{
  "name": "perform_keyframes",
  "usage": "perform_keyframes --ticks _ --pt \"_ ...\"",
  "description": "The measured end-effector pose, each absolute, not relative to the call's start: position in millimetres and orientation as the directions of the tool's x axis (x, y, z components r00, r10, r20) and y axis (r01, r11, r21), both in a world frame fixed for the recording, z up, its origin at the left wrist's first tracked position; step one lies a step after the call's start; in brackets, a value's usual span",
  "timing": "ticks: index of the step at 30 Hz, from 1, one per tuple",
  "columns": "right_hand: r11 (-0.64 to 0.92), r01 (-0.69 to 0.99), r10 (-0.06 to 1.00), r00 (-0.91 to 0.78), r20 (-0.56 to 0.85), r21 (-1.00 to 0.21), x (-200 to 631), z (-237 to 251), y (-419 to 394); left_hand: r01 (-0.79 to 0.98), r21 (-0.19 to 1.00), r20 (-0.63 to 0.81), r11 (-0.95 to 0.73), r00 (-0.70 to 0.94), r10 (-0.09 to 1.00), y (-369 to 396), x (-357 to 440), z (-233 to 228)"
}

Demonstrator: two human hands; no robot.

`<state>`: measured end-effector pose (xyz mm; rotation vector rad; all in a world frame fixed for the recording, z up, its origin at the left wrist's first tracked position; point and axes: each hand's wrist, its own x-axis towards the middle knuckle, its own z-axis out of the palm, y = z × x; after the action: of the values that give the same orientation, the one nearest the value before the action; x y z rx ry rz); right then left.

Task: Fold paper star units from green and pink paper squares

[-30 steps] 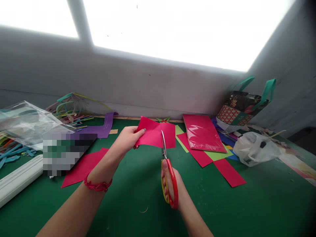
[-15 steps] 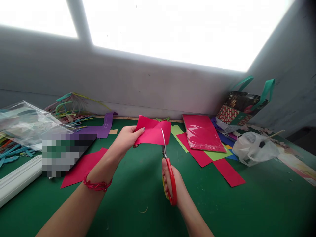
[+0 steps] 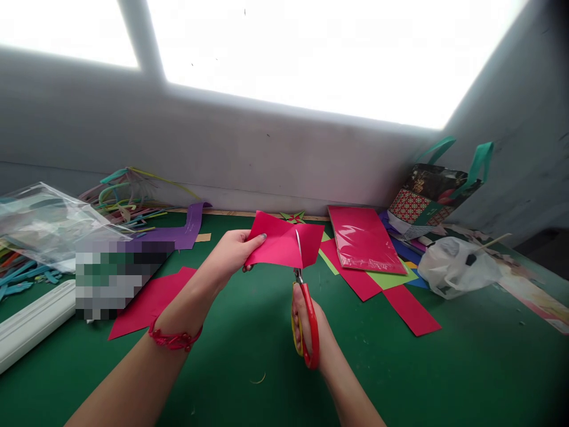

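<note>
My left hand (image 3: 229,256) pinches the left edge of a pink-red paper sheet (image 3: 278,243) and holds it up above the green table (image 3: 231,356). My right hand (image 3: 306,329) grips red-handled scissors (image 3: 306,314), fingers through the handle loops. The scissor blades point away from me and sit in a cut running up through the right part of the sheet. A red bracelet is on my left wrist.
Red sheets lie on the table at left (image 3: 146,302) and right (image 3: 411,308), beside a wrapped pack of red paper (image 3: 364,237). A patterned gift bag (image 3: 433,193) and a white plastic bag (image 3: 457,267) sit at right. Clear plastic wrap (image 3: 44,222), coloured strips (image 3: 128,198) and purple paper (image 3: 182,231) are at left.
The scissors have pushed further up into the sheet, lengthening the cut. The right flap of the paper has spread out to the right. My left hand has barely moved.
</note>
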<state>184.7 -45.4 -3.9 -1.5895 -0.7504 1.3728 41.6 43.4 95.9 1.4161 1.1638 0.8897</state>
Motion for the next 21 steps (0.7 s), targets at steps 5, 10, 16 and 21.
perform_keyframes --ticks 5,10,16,21 --pt "-0.432 -0.098 0.877 0.184 -0.443 -0.897 185.8 -6.7 -44.7 0.213 0.977 -0.071 0.011 0.278 0.958 42.0 43.1 95.6" --pt "-0.345 -0.127 0.920 0.151 -0.362 -0.930 182.3 7.1 -46.9 0.233 0.972 -0.056 -0.013 0.284 0.957 41.2 43.7 93.6" --pt "-0.328 -0.180 0.925 0.137 -0.354 -0.927 184.0 15.4 -49.1 0.269 0.962 -0.044 -0.045 0.317 0.947 39.3 45.5 89.7" --pt "-0.356 -0.161 0.917 0.128 -0.377 -0.920 188.7 12.7 -47.5 0.272 0.960 -0.035 -0.059 0.329 0.944 38.5 45.9 88.9"
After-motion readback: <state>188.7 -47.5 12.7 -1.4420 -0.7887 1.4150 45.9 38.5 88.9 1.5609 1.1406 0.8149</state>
